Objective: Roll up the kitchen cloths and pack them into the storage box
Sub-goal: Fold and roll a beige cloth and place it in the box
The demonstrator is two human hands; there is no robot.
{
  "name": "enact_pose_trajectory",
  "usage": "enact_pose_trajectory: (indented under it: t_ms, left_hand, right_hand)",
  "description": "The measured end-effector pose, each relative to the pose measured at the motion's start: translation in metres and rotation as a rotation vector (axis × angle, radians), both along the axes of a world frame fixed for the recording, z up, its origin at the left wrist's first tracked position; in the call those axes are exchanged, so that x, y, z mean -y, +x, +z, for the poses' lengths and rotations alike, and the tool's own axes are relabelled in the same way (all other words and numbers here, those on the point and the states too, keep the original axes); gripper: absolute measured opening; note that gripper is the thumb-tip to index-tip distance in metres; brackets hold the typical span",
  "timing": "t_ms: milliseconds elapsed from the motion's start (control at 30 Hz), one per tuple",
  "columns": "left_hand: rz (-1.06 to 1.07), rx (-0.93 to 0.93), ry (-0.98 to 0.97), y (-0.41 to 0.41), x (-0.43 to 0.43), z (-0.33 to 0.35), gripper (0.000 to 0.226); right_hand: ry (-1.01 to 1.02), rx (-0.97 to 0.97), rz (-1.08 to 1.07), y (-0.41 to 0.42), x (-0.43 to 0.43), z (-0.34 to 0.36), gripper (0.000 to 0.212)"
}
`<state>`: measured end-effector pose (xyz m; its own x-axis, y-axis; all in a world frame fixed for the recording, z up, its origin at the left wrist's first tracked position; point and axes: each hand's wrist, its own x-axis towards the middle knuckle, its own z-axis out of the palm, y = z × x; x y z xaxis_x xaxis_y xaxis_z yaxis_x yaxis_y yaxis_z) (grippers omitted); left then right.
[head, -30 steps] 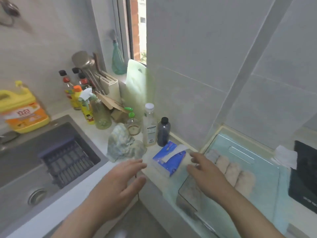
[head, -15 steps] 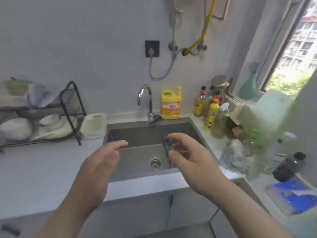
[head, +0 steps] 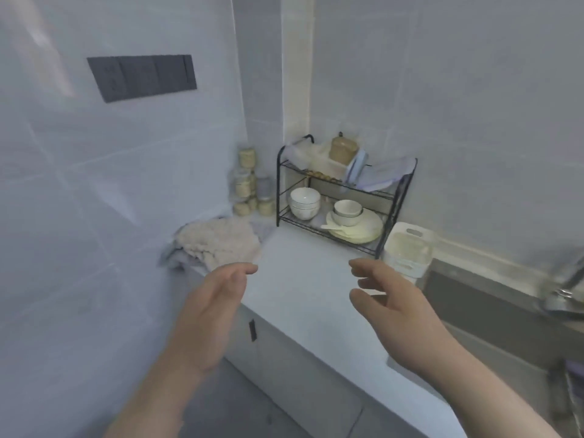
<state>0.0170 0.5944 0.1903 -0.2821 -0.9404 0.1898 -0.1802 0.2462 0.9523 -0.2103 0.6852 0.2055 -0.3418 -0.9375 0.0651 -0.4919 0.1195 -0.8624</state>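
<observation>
Left hand [head: 211, 314], right hand [head: 395, 311] apart | countertop [head: 303, 279] between | cloths [head: 218, 241] against wall

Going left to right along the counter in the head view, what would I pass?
A pile of cloths → dish rack → white plastic container → sink.

A home kitchen: tiled walls, a white worktop [head: 303, 279] over cabinets, a black wire dish rack [head: 341, 197] with bowls and plates at its far corner, and a sink [head: 493, 298] at its right end.
</observation>
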Motion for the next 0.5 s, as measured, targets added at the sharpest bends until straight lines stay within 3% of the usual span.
enact_pose_trajectory:
  t_ms: [300,433,500]
  left_hand:
    - [0.196,0.147,0.016,0.0,0.132,-0.029,0.028]
    - [0.248,0.195,0.022,0.007,0.17,-0.031,0.041]
    - [0.256,0.226,0.003,0.009,0.188,-0.027,0.028]
  right_hand:
    - [0.057,-0.016,0.179,-0.015,0.179,-0.036,0.035]
    - [0.074,-0.016,0.237,-0.01,0.238,-0.038,0.037]
    - [0.081,-0.013,0.264,-0.008,0.257,-0.033,0.038]
